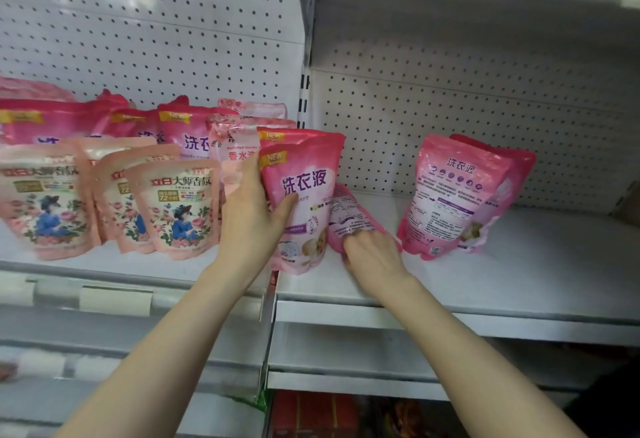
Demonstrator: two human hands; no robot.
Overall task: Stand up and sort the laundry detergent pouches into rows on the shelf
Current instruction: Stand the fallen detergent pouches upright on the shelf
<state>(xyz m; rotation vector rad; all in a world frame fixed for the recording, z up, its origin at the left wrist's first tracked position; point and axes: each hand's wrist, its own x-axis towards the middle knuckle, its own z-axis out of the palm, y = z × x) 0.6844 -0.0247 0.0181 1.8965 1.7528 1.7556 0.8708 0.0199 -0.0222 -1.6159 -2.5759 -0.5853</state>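
White pegboard [166, 22] backs a pale shelf [485, 282] that runs across two bays split by a slotted upright [304, 98]. At far left stand peach pouches [173, 209] printed "大师香氛" and "72", each showing a figure in blue among roses; behind them rise deeper pink pouches [187, 133] tagged "NEW". The left hand [252, 216] is closed around the edge of an upright pink pouch [304, 195] marked "NEW" and "洗衣液", standing at the bay divide. Just right of it, the right hand [374, 254] grips the lower end of a tilted pouch [349, 216], back label up. Farther right, two pouches [450, 195] stand back-facing, titled "洗衣液".
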